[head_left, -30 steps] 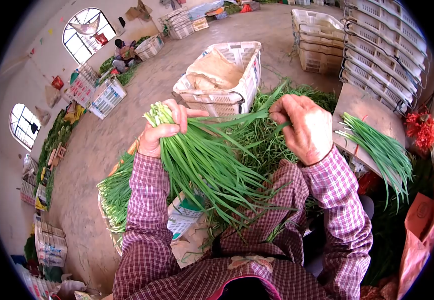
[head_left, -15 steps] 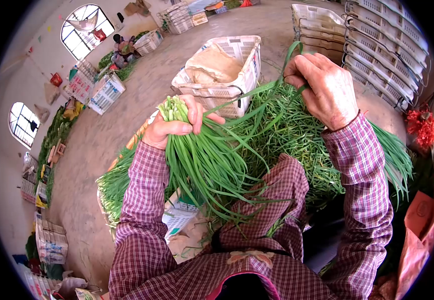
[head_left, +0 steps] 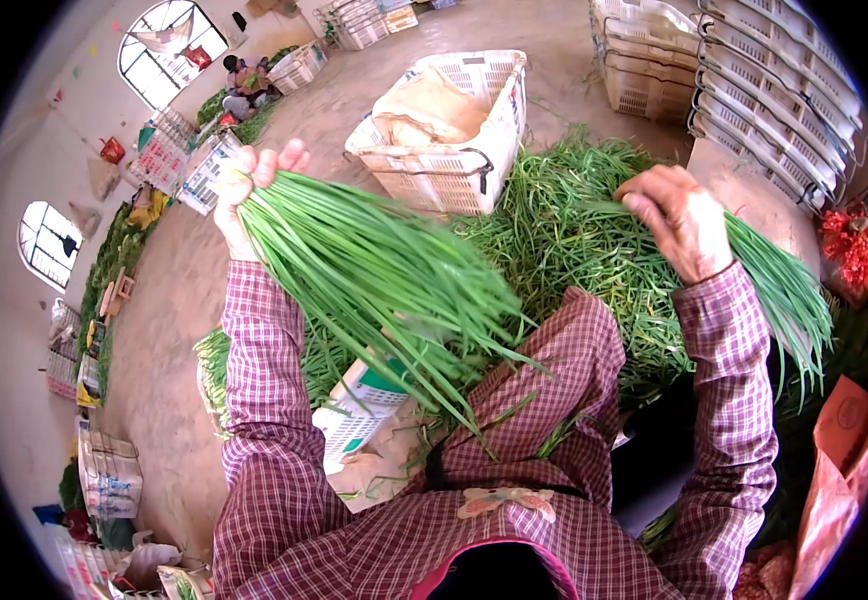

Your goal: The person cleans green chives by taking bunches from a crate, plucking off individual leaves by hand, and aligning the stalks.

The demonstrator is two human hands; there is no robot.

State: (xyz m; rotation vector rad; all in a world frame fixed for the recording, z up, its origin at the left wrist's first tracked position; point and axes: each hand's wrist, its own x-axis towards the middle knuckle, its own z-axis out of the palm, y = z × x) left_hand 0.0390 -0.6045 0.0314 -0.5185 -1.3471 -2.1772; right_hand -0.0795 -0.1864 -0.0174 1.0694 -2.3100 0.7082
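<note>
My left hand [head_left: 249, 195], raised at the left, is closed around the pale stem ends of a bunch of green chives [head_left: 384, 260]. The long leaves fan down to the right, blurred at the tips, over my knee. My right hand [head_left: 682, 222] hovers over the edge of a loose heap of chive leaves [head_left: 594, 260]. Its thumb and fingers are pinched together; a faint green streak lies by the fingertips, but whether they hold it is unclear. Behind the right forearm lies another bundle of chives [head_left: 784, 300].
A white plastic crate [head_left: 499, 165] with a tan cloth stands beyond the heap. Stacked crates [head_left: 774, 95] rise at the right, near red ties [head_left: 847, 245]. More chives [head_left: 214, 375] lie by my left forearm, beside a white basket [head_left: 359, 415]. A person [head_left: 246, 82] sits far back left.
My left hand has swung up and left with the bunch, its leaves now sweeping right. My right hand has lowered slightly to the right, and the long leaves it was pulling no longer stretch from it.
</note>
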